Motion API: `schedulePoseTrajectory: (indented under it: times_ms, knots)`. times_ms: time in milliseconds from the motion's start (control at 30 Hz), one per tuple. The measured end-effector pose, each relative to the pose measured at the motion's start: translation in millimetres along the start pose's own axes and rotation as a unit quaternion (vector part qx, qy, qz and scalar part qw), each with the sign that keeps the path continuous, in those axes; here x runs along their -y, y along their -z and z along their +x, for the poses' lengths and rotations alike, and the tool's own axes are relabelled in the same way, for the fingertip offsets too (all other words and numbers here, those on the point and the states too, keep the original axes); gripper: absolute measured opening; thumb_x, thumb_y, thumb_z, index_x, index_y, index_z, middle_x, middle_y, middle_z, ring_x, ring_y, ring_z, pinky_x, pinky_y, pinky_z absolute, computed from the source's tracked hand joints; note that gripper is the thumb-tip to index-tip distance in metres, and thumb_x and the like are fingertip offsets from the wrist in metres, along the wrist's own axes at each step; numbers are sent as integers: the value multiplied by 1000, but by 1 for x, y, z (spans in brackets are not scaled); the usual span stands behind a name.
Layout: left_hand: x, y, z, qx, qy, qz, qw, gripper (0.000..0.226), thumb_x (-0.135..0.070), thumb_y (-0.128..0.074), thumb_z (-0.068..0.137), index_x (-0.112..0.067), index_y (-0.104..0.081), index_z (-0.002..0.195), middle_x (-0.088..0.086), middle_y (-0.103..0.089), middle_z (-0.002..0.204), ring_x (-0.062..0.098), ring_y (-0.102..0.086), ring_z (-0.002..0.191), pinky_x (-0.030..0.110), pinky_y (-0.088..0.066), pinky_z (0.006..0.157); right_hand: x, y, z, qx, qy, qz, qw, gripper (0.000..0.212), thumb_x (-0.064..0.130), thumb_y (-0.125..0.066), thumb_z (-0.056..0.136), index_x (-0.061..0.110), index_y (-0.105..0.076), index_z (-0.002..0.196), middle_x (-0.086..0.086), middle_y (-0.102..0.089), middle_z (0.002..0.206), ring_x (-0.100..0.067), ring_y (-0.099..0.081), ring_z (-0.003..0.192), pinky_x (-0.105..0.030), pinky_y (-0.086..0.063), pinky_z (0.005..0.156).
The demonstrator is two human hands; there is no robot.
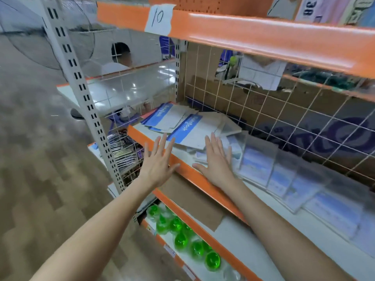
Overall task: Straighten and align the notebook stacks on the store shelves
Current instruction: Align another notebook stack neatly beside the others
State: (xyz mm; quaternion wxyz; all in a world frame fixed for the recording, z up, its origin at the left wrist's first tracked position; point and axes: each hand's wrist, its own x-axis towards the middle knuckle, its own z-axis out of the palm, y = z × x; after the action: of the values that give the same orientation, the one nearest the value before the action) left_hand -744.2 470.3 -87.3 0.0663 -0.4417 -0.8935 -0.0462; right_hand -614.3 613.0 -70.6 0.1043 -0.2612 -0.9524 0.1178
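A: Hands were seen nearest of all: the left hand point(157, 159) and the right hand point(216, 159) were both spread flat, fingers straight, with nothing gripped, above the orange shelf edge point(190, 172).

B: And the stacks?

A: Just past the fingertips, the blue-and-white notebooks point(182, 123) were found fanned and askew on the middle shelf, so little was judged done. To the right, the wrapped packs point(284, 175) were also left slanted and overlapping.

B: What could not be made out?

A: Contact between the right palm and the papers under it could not be settled. The cover lettering was blurred, and the shelf's right end was cut off.
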Motion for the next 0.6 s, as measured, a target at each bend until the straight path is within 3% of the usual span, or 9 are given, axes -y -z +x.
schedulePoseTrajectory:
  times_ms: [100, 267, 467, 533, 600]
  knots:
    - [4, -10, 39, 20, -20, -16, 999, 83, -57, -37, 92, -21, 11, 149, 6, 20, 156, 25, 13, 145, 51, 6, 114, 3, -4, 38, 7, -8, -22, 1000, 93, 53, -52, 89, 16, 5, 152, -3, 13, 159, -17, 16, 145, -48, 10, 114]
    - [14, -21, 89, 71, -72, -14, 995, 80, -57, -32, 94, -20, 12, 149, 5, 20, 156, 24, 11, 145, 48, 4, 115, 5, -11, 79, 82, -32, -89, 992, 88, 57, -46, 90, 14, 0, 152, -6, 11, 159, -19, 13, 146, -51, 7, 115]
    - [29, -26, 112, 93, -136, -28, 986, 66, -16, -35, 99, -26, 6, 150, 3, 10, 158, 21, 1, 146, 41, -2, 116, 3, -26, 81, 84, -46, -150, 984, 82, 61, -35, 92, 17, 1, 152, -4, 6, 160, -16, 8, 147, -50, 6, 114]
    - [32, -25, 111, 83, -151, -25, 985, 66, -12, -34, 100, -27, 8, 150, 3, 9, 158, 21, 1, 146, 40, -2, 116, 6, -28, 78, 79, -60, -157, 983, 81, 52, -42, 95, 17, 4, 152, -5, 8, 160, -18, 9, 146, -50, 7, 114]
    - [35, -22, 109, 82, -173, -4, 982, 67, -11, -33, 100, -26, 10, 149, 3, 11, 158, 21, 3, 146, 38, 0, 116, 11, -27, 73, 88, -71, -169, 979, 81, 30, -51, 96, 15, 8, 151, -7, 11, 159, -20, 11, 146, -51, 9, 113]
